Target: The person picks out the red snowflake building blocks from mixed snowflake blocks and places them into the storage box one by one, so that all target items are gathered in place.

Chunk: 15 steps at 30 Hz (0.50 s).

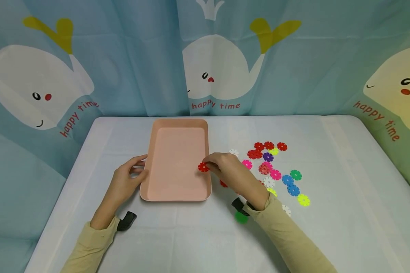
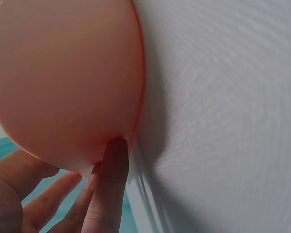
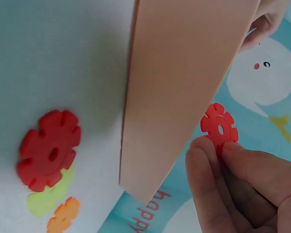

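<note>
My right hand pinches a red slotted plastic disc, shaped like a flower with a hole in its middle, between thumb and fingertips. It holds the disc over the right rim of a pink rectangular tray, whose inside shows bare. Along the tray's left side, my left hand rests its fingertips and thumb against the outer wall. In the left wrist view, its spread fingers touch the wall low down and near the rim. Below the right hand, another red disc lies on the table.
Right of the tray, several loose discs lie scattered on the white table: red, pink, a purple one, blue ones, yellow and white. A green disc lies under the right wrist. A whale-print curtain hangs behind.
</note>
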{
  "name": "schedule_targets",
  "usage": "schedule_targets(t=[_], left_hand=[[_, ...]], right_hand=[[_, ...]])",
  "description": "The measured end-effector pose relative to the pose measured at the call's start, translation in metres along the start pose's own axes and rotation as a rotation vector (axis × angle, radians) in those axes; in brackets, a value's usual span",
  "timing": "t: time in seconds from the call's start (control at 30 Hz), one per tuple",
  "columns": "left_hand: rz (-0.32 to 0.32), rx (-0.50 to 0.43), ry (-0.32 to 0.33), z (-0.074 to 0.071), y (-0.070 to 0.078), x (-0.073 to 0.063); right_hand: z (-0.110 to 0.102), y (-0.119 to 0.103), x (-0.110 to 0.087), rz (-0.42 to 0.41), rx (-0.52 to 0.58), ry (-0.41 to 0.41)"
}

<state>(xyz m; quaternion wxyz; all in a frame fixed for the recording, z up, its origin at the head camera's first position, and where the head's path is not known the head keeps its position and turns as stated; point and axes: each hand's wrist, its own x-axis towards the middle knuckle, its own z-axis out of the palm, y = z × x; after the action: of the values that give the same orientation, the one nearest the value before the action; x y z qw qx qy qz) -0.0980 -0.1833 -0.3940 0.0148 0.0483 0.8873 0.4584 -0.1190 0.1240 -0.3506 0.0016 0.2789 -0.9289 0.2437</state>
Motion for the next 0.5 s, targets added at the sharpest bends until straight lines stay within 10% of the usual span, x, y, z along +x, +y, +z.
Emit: schedule_targets(t=[0.5], left_hand=[[0.01,0.004,0.0,0.002,-0.005,0.002]], right_hand=[[0.011,-0.012,0.011,-0.013,0.057,-0.047]])
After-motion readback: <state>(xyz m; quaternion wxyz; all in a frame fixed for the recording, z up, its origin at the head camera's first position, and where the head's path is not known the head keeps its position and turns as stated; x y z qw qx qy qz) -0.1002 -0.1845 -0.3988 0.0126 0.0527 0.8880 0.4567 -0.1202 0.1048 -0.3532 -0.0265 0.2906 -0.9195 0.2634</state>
